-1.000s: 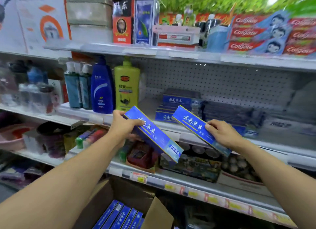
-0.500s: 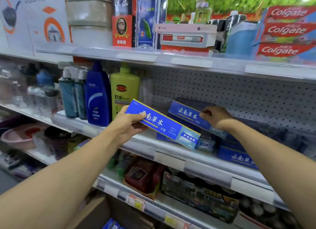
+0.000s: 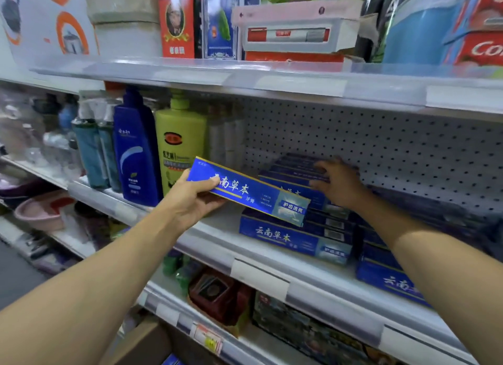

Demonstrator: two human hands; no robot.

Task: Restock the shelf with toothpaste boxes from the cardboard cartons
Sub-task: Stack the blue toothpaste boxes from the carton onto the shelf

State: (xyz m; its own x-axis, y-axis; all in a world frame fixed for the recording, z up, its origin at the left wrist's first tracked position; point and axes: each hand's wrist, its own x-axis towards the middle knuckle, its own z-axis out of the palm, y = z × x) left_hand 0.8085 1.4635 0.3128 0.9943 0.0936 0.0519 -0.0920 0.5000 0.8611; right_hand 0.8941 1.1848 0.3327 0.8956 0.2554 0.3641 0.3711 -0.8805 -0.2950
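My left hand (image 3: 190, 201) grips one end of a blue toothpaste box (image 3: 253, 191) and holds it level in front of the middle shelf (image 3: 258, 261). A stack of the same blue boxes (image 3: 294, 239) lies on that shelf. My right hand (image 3: 337, 183) reaches deep over the stack, its fingers spread on the top box (image 3: 294, 167) near the pegboard. A second stack of blue boxes (image 3: 386, 277) sits to the right. The corner of the cardboard carton (image 3: 141, 345) shows at the bottom, with a sliver of blue inside it.
Shampoo bottles, one dark blue (image 3: 136, 152) and one green (image 3: 181, 144), stand left of the stack. The upper shelf (image 3: 245, 73) carries boxed goods and red toothpaste packs (image 3: 481, 46). A lower shelf (image 3: 245, 334) holds dark packaged items. A pink basin (image 3: 40, 212) sits far left.
Both hands rose from over the carton to the middle shelf. My right hand laid its box on top of the stack and now rests on it; my left hand still holds its box.
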